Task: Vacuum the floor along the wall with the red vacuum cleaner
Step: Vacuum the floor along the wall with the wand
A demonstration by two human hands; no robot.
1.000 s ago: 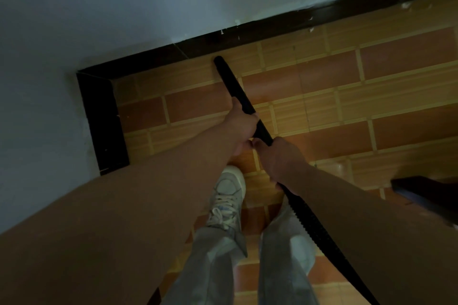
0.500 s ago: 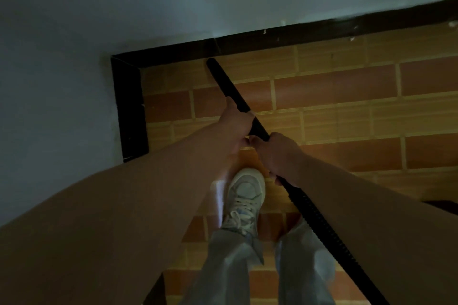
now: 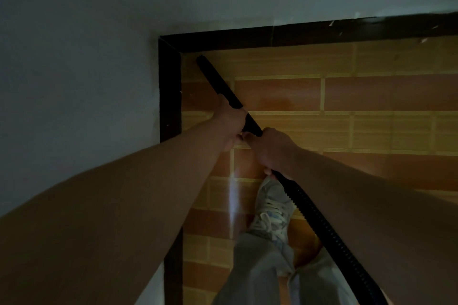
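left hand (image 3: 231, 123), right hand (image 3: 273, 150) apparently clenched round nozzle (image 3: 218, 83)

Nozzle (image 3: 213, 77) tip in floor (image 3: 371, 126) corner, baseboard (image 3: 170, 86) left & ahead; shoe (image 3: 271, 210) behind.

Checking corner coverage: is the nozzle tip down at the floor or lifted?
Down: black vacuum nozzle slants to the tiled floor in the corner; contact unclear.

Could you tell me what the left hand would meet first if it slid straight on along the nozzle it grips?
Probably the tiled floor at the nozzle tip, beside the dark skirting in the corner; depth is unclear.
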